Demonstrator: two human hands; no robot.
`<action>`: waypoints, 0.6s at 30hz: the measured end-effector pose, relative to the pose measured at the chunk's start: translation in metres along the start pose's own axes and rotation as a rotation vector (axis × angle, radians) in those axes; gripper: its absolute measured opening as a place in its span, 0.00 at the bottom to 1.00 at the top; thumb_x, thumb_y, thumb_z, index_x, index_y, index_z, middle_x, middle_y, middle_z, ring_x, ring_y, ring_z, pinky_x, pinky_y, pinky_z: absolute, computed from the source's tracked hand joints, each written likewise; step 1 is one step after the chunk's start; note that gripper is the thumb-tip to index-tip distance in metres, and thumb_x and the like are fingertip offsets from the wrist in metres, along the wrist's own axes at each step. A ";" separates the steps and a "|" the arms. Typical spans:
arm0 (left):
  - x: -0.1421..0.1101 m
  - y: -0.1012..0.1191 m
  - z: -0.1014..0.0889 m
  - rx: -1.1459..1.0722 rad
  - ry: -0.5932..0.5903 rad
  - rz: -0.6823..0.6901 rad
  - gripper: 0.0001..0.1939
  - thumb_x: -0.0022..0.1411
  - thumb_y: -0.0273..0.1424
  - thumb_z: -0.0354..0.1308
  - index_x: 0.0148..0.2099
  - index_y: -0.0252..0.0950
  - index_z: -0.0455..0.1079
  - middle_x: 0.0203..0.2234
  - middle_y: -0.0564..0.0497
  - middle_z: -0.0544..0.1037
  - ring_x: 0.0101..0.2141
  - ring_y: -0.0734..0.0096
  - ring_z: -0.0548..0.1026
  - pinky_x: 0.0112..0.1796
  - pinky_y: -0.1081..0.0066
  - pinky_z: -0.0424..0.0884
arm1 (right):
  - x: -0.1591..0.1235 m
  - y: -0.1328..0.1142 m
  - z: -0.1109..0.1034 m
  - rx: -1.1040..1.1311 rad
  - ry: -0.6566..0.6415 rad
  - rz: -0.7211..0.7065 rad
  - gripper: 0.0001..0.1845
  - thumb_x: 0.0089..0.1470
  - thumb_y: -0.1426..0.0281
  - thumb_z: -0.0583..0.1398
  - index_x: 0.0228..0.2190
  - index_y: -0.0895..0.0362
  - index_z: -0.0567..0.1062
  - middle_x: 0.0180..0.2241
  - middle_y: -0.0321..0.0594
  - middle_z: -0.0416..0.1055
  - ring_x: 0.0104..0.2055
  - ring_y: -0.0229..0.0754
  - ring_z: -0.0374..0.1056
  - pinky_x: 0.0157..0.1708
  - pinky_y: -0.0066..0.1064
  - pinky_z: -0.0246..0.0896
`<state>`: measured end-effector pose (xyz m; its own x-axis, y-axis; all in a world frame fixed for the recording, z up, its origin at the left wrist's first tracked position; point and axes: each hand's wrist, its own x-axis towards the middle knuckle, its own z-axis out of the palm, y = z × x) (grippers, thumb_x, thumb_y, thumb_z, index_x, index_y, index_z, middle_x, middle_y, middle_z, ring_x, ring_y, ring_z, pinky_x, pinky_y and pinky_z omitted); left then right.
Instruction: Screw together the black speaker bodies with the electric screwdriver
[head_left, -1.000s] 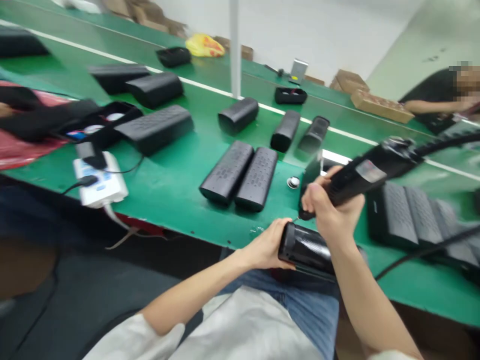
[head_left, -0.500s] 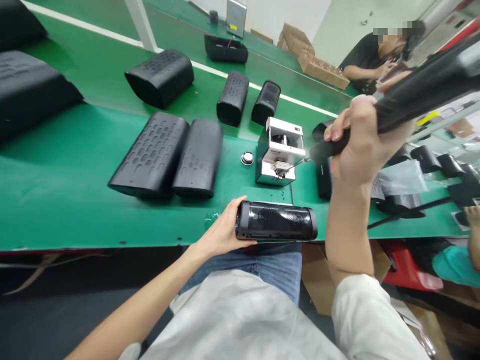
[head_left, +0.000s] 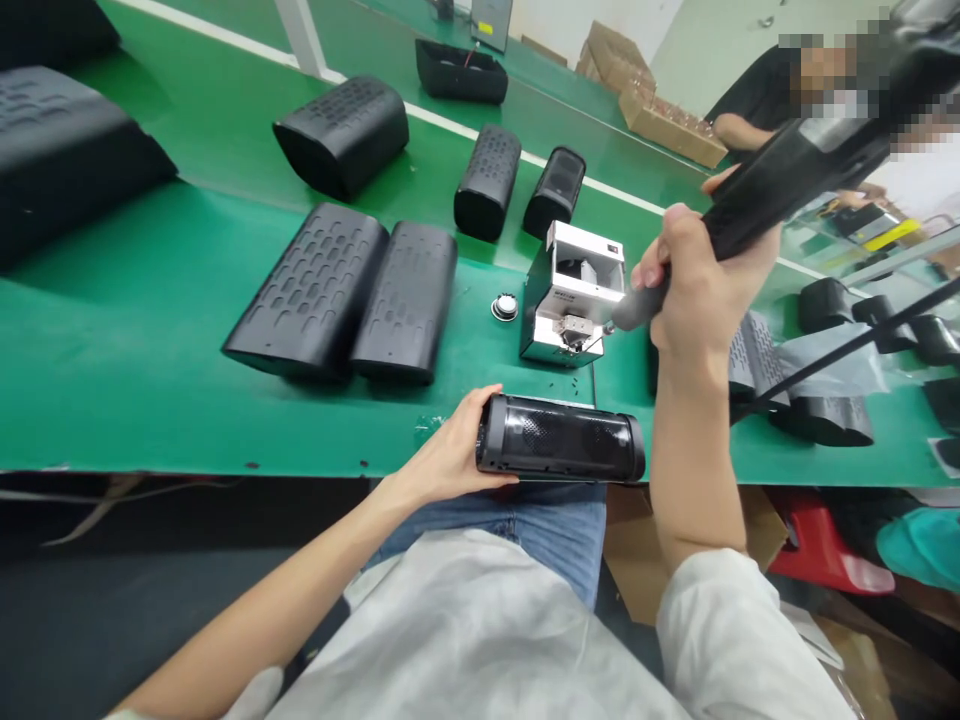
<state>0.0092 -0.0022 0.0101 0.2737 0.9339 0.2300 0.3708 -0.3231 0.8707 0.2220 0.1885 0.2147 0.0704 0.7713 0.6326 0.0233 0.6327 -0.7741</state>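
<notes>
My left hand [head_left: 461,452] is wrapped round the left end of a black speaker housing [head_left: 562,440], which lies on its side at the bench's front edge. In my right hand [head_left: 701,270] is a black electric screwdriver [head_left: 784,170], its body slanting up to the right. The driver's tip points down-left to the outlet of a white and black screw feeder [head_left: 576,290]; whether it touches a screw is too small to tell. Left of the feeder lies a small round speaker driver [head_left: 505,306]. A few tiny dark screws [head_left: 562,385] are scattered between feeder and housing.
Two black speaker shells [head_left: 311,290] stand side by side left of the feeder. Several more housings [head_left: 487,180] sit further back on the green bench [head_left: 150,400]. At right are more shells and a plastic bag [head_left: 832,360]. Across the bench a person [head_left: 750,100] sits near cardboard boxes [head_left: 667,125].
The screwdriver has moved slightly left and its tip stays at the feeder's outlet. My left hand keeps its hold on the speaker housing. The whole view has shifted a little.
</notes>
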 end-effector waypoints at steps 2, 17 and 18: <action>0.000 0.000 0.001 0.006 -0.002 0.016 0.68 0.58 0.44 0.86 0.85 0.46 0.46 0.74 0.31 0.68 0.73 0.29 0.74 0.73 0.34 0.74 | -0.011 -0.017 0.002 0.101 -0.012 0.028 0.19 0.59 0.65 0.73 0.45 0.45 0.70 0.23 0.24 0.57 0.20 0.39 0.54 0.22 0.36 0.55; -0.001 0.000 0.000 0.013 -0.005 0.005 0.67 0.57 0.40 0.87 0.84 0.47 0.46 0.76 0.32 0.67 0.76 0.30 0.71 0.74 0.34 0.73 | -0.046 -0.057 0.028 0.254 -0.152 0.013 0.17 0.65 0.65 0.76 0.46 0.46 0.74 0.22 0.20 0.60 0.16 0.34 0.58 0.18 0.29 0.59; -0.001 0.000 -0.001 0.013 -0.009 -0.006 0.66 0.57 0.41 0.87 0.84 0.47 0.47 0.76 0.32 0.67 0.75 0.30 0.72 0.74 0.35 0.73 | -0.050 -0.053 0.029 0.281 -0.174 0.018 0.17 0.66 0.66 0.75 0.47 0.46 0.74 0.22 0.20 0.62 0.16 0.34 0.59 0.19 0.29 0.60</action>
<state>0.0085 -0.0028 0.0102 0.2795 0.9345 0.2205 0.3836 -0.3193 0.8666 0.1878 0.1182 0.2245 -0.1039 0.7676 0.6325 -0.2543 0.5943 -0.7630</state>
